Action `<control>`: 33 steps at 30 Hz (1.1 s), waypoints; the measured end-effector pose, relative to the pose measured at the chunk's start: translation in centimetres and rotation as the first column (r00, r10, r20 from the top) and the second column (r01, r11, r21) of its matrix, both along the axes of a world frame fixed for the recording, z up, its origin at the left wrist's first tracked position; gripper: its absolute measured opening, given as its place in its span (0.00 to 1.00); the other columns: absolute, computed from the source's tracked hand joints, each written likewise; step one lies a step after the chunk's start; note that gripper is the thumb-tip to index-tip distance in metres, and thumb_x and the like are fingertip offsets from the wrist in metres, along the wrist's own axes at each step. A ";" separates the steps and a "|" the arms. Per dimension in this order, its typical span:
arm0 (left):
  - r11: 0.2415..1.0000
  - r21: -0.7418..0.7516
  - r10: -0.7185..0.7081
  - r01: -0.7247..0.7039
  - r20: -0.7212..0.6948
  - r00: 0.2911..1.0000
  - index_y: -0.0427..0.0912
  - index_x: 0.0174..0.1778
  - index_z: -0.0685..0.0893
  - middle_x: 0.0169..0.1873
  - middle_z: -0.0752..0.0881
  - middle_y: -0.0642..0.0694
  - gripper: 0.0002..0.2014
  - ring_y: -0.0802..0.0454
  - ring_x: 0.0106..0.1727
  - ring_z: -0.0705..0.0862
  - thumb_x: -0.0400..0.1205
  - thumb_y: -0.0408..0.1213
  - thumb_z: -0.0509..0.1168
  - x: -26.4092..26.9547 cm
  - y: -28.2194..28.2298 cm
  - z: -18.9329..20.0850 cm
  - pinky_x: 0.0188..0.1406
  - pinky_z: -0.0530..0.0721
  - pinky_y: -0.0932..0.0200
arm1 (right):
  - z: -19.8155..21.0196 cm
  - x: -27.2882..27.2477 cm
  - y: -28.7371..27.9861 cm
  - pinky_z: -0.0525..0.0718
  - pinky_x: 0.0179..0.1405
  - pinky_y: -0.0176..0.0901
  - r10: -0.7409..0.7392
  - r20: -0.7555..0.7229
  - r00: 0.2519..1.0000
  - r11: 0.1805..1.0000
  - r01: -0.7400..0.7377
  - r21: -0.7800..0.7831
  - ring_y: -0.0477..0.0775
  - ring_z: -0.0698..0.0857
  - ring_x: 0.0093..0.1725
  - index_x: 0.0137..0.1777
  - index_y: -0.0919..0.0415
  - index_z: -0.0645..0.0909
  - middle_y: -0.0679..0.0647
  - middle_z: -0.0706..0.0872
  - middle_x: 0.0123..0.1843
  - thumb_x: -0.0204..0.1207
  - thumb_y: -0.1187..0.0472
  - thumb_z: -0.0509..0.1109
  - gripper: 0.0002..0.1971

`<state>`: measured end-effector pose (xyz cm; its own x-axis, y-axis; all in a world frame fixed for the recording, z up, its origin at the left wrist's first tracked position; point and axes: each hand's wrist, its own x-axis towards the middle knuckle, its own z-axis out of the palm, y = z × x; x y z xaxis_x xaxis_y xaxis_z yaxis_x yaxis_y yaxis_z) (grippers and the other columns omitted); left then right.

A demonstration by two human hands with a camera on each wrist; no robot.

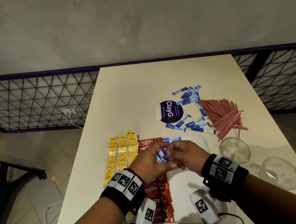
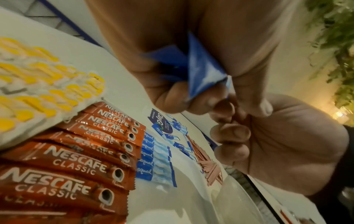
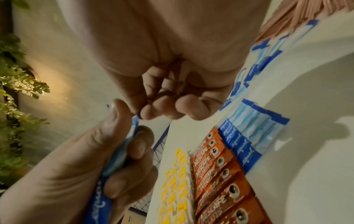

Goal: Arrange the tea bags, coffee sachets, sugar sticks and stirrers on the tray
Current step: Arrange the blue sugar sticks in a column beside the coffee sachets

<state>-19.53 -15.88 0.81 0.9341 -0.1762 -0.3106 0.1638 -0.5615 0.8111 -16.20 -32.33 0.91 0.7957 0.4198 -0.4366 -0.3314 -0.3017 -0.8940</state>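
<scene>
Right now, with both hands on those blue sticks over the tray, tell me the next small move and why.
Probably lay one sugar stick from the left hand down beside the blue row already on the tray. The right hand pinches its end, the row is short, and more sticks wait on the table.

Round dark-blue "ClayGo" sticker [image 1: 169, 111] flat on the cream rectangular tabletop [image 1: 132, 95], beyond the grip. Two clear glass cups [image 1: 234, 149], lying right of the grip, the second [image 1: 279, 172] nearer the table's front edge. Black wire-mesh railing [image 1: 33, 102] past the table, white plug and cable [image 1: 69, 113] low at left; green foliage [image 2: 333, 45] at the wrist views' edges.
</scene>
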 end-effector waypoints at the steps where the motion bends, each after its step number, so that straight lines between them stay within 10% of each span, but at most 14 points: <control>1: 1.000 -0.010 0.025 -0.025 0.001 1.000 0.58 0.61 0.79 0.45 0.87 0.58 0.22 0.68 0.39 0.84 0.73 0.44 0.77 0.0 0.1 0.1 0.42 0.81 0.69 | 0.1 0.1 -0.1 0.72 0.26 0.40 -0.025 0.036 0.999 0.999 0.026 -0.025 0.49 0.74 0.23 0.37 0.58 0.81 0.46 0.80 0.23 0.79 0.67 0.65 0.09; 5: 0.945 -0.236 0.203 -0.226 -0.115 0.972 0.45 0.46 0.82 0.29 0.87 0.49 0.03 0.54 0.21 0.76 0.81 0.38 0.70 -0.6 1.2 -0.1 0.26 0.75 0.62 | 0.0 0.3 -0.7 0.71 0.26 0.41 -0.171 0.090 0.981 0.983 0.176 -0.051 0.50 0.73 0.26 0.39 0.58 0.79 0.52 0.80 0.32 0.81 0.66 0.64 0.09; 9: 0.855 -0.371 0.317 -0.364 -0.183 0.931 0.40 0.44 0.83 0.31 0.89 0.45 0.03 0.52 0.19 0.73 0.83 0.33 0.67 -1.1 2.1 0.1 0.22 0.73 0.62 | -0.2 -0.5 -0.4 0.72 0.27 0.40 -0.246 0.100 0.964 0.967 0.252 -0.047 0.50 0.73 0.25 0.39 0.57 0.79 0.50 0.81 0.31 0.82 0.64 0.63 0.09; 15: 0.926 -0.274 0.251 -0.261 -0.074 0.965 0.48 0.43 0.86 0.34 0.90 0.39 0.03 0.46 0.31 0.82 0.81 0.36 0.70 -1.3 3.4 -0.6 0.35 0.82 0.50 | -0.4 -2.8 0.9 0.75 0.28 0.42 -0.330 0.048 0.943 0.944 0.330 -0.003 0.53 0.74 0.22 0.42 0.59 0.80 0.54 0.85 0.29 0.81 0.55 0.67 0.10; 20: 0.896 -0.343 0.277 -0.282 -0.063 0.959 0.46 0.47 0.87 0.33 0.87 0.34 0.03 0.53 0.20 0.75 0.81 0.33 0.70 -1.9 3.9 -0.5 0.25 0.75 0.60 | -0.6 -3.9 0.8 0.76 0.29 0.43 -0.417 0.033 0.908 0.907 0.414 0.082 0.56 0.76 0.24 0.41 0.60 0.82 0.58 0.87 0.31 0.80 0.60 0.69 0.07; 27: 0.873 -0.358 0.354 -0.332 -0.004 0.935 0.53 0.39 0.91 0.21 0.80 0.57 0.10 0.62 0.18 0.71 0.79 0.31 0.72 -1.6 1.9 -1.6 0.21 0.69 0.70 | -0.5 -2.6 -0.9 0.77 0.22 0.36 -0.441 -0.121 0.889 0.876 0.456 0.155 0.55 0.77 0.21 0.46 0.69 0.83 0.64 0.85 0.33 0.79 0.65 0.69 0.06; 33: 0.716 -0.451 0.545 -0.533 -0.117 0.831 0.46 0.48 0.89 0.23 0.79 0.46 0.06 0.51 0.19 0.70 0.80 0.31 0.70 -1.7 -1.5 -2.3 0.19 0.68 0.63 | -1.1 -1.8 -3.6 0.83 0.29 0.40 -0.352 -0.069 0.934 0.915 0.358 0.186 0.53 0.81 0.23 0.49 0.64 0.81 0.61 0.90 0.37 0.77 0.73 0.69 0.05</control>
<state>-21.23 -17.40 -1.50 0.9200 0.2469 -0.3044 0.3040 0.0409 0.9518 -17.99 -35.97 -0.23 0.8940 0.1909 -0.4053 -0.4159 0.0176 -0.9092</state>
